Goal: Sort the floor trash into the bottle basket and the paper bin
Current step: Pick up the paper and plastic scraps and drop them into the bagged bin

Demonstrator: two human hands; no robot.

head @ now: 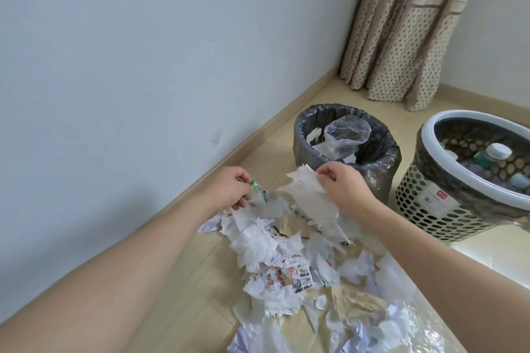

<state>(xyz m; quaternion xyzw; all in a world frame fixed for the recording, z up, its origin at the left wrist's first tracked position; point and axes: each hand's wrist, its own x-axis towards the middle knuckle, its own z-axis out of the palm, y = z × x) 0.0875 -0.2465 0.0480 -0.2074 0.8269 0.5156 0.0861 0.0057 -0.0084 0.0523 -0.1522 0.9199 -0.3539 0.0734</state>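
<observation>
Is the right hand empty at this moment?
No, the right hand pinches a torn sheet of white paper just in front of the black-lined paper bin.

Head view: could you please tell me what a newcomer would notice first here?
A heap of torn white paper scraps covers the beige floor. The right hand pinches a torn cream paper sheet before the black-lined round paper bin; the left hand holds a small green-labelled bottle.

Pale wall (143,51), wooden skirting board (258,135), dotted beige-and-pink curtain (401,31) hanging to the floor
</observation>
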